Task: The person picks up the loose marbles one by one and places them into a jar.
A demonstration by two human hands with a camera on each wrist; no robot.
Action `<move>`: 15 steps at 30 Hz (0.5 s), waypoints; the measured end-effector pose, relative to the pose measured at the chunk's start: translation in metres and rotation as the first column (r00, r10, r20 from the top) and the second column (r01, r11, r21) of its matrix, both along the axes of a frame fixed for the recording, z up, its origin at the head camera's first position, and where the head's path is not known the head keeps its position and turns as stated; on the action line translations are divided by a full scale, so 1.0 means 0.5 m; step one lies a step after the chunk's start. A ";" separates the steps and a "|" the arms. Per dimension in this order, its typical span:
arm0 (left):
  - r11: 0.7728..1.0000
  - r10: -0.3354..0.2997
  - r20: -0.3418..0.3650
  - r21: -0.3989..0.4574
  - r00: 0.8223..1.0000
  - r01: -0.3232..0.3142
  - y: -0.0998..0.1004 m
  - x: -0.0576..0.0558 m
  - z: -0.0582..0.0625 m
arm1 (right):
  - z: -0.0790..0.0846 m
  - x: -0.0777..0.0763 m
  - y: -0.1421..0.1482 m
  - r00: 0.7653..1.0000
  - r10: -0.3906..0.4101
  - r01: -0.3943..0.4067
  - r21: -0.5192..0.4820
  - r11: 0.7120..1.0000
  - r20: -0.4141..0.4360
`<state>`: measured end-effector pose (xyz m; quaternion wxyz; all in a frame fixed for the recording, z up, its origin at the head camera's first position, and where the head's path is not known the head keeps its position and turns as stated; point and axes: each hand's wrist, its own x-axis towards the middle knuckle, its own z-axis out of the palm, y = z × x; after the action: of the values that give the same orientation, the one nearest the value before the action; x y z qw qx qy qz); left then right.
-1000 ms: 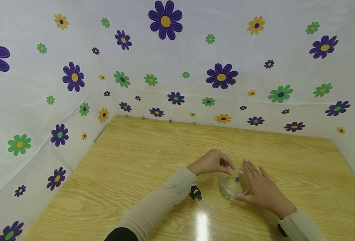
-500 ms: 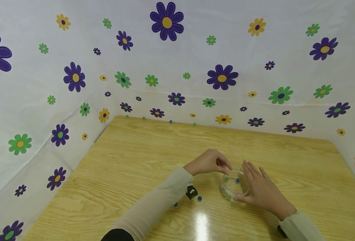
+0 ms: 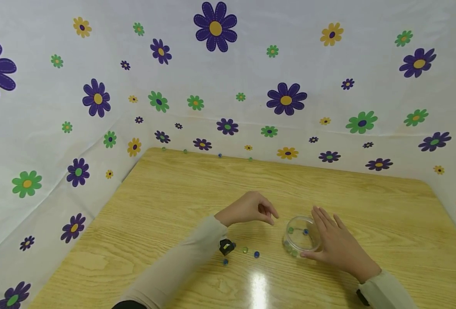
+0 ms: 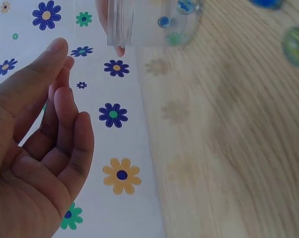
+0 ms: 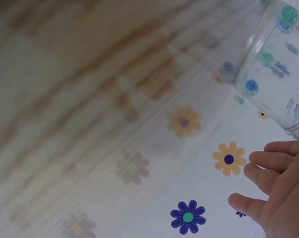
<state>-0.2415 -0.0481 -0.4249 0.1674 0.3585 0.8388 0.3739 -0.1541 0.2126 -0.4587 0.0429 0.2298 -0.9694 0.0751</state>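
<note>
An open-topped clear jar (image 3: 302, 248) stands on the table with several green and blue marbles inside. My right hand (image 3: 338, 244) rests against its right side, fingers straight and thumb spread toward the front. In the right wrist view the fingers (image 5: 270, 168) lie extended beside the jar mouth. Left of the jar, my left hand (image 3: 251, 209) hovers with loosely bent fingers; the left wrist view shows nothing between thumb and fingers (image 4: 65, 124). Below that hand lie a green marble (image 3: 245, 249) and blue marbles (image 3: 256, 254), one partly behind the wrist camera (image 3: 226, 246).
Several more marbles sit spaced along the table's far edge, among them a blue one (image 3: 220, 155) and a green one (image 3: 250, 159). A white flower-printed cloth (image 3: 243, 73) rises behind and on both sides of the wooden table (image 3: 166, 201).
My left hand has moved left from above the jar rim, and a green marble shows inside near that rim. Table marbles once behind the left forearm are uncovered. The right hand stays put.
</note>
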 end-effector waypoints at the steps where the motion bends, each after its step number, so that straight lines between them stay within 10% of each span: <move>1: 1.000 0.007 0.007 -0.002 1.000 -0.007 -0.007 0.002 -0.001 | 0.000 0.000 0.000 1.000 0.000 0.000 -0.002 1.000 0.001; 15: 0.998 0.052 0.068 0.027 0.996 -0.054 -0.095 0.019 -0.019 | 0.002 0.001 0.001 1.000 0.003 -0.003 0.000 1.000 0.013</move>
<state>-0.2319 -0.0956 -0.4346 0.1804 0.3258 0.8365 0.4019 -0.1538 0.2133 -0.4578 0.0363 0.2309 -0.9693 0.0767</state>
